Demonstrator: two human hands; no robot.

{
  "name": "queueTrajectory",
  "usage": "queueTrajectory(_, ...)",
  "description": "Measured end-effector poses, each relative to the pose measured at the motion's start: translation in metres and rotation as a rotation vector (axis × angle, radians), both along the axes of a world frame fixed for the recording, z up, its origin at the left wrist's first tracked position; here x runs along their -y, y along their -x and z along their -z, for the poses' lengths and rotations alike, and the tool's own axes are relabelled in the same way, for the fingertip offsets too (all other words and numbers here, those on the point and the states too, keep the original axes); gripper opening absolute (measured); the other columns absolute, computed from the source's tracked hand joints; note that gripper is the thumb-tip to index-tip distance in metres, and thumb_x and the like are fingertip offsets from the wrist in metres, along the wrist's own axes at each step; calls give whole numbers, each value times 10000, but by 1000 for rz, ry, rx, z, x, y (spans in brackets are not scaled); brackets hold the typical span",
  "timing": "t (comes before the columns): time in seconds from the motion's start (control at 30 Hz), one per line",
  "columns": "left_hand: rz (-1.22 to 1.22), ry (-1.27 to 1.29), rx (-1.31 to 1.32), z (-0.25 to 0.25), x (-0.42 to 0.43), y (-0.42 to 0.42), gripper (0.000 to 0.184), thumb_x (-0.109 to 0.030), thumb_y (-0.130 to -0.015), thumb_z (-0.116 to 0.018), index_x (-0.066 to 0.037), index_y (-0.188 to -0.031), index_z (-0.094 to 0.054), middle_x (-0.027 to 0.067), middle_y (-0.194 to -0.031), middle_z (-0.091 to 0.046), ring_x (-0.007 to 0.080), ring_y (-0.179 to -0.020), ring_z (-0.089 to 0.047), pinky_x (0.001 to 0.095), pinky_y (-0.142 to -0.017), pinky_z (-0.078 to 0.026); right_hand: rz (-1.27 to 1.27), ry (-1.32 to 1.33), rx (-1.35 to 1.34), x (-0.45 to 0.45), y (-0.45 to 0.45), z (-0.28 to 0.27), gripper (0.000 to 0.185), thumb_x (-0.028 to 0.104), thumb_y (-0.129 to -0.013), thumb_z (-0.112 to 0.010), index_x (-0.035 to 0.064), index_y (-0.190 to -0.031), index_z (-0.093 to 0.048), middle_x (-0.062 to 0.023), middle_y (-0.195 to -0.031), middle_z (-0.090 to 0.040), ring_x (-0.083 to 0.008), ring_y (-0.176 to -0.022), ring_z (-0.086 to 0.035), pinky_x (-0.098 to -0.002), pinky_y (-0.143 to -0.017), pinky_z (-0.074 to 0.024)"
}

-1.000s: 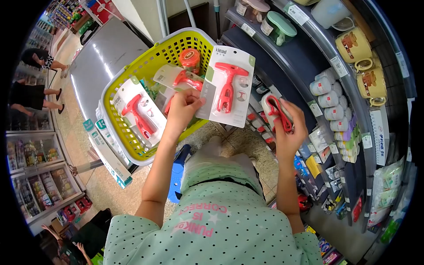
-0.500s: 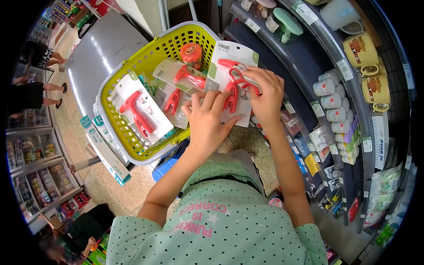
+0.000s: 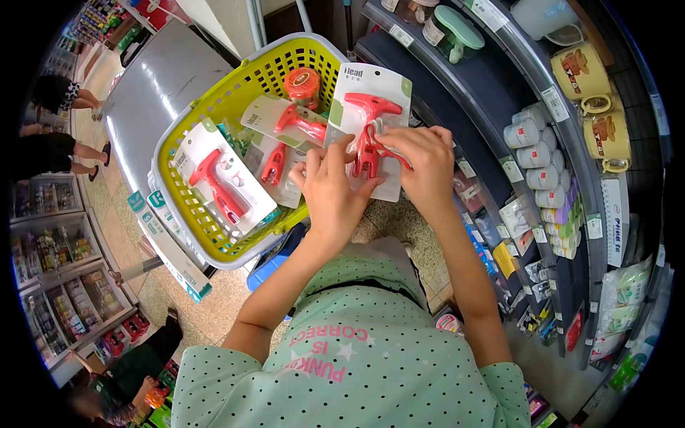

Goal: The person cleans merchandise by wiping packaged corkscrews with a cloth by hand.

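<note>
A white blister card (image 3: 394, 78) with a red T-shaped tool (image 3: 372, 104) on its front stands over the right rim of the basket. My left hand (image 3: 332, 189) is at the card's left edge, its fingers and thumb closing on the card around the tool's forked lower end. My right hand (image 3: 426, 167) pinches a small red loop-shaped item (image 3: 389, 151) with a greyish part, held against the front of the card. Its exact kind is partly hidden by my fingers.
The yellow-green basket (image 3: 187, 114) holds similar carded red tools (image 3: 214, 185) and an orange-lidded jar (image 3: 302, 87). It is beside a grey metal surface (image 3: 160, 85). Long teal-and-white boxes (image 3: 171, 250) project from its left. Shelves at right carry mugs (image 3: 606, 139) and white rolls (image 3: 531, 157). Other people stand at left.
The red loop-shaped item in my right hand has shifted slightly down and left across the card, showing more of the tool's head. My left hand keeps its place on the card.
</note>
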State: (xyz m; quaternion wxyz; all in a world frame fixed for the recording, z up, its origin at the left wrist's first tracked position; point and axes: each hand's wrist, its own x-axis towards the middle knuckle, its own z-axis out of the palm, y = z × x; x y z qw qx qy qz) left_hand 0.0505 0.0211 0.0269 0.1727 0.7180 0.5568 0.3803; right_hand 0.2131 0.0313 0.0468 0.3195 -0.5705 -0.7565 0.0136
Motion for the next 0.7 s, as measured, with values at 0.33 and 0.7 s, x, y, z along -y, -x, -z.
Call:
queueTrajectory(0.33,-45,-19,22,5,2,0,774,-210,-621,-892,-64,-1277,-508,29,-1006,-645,249,-1020,-528,438,-906,-294,-89,55,-54,11,-15,-29,372,-89,-706,-651,144,-974,-761,-10,-1035,-735,-197,-948,-654,-383,-917,-385)
queueTrajectory(0.7,46,449,232,5,-26,62,340,-165,-888,-712,-7,-1179,-634,55,-959,-668,173,-902,-587,324,-839,-422,29,-47,-174,14,-5,8,422,-95,-715,-660,144,-1051,-751,-33,-1104,-726,-231,-1006,-652,-383,-951,-407)
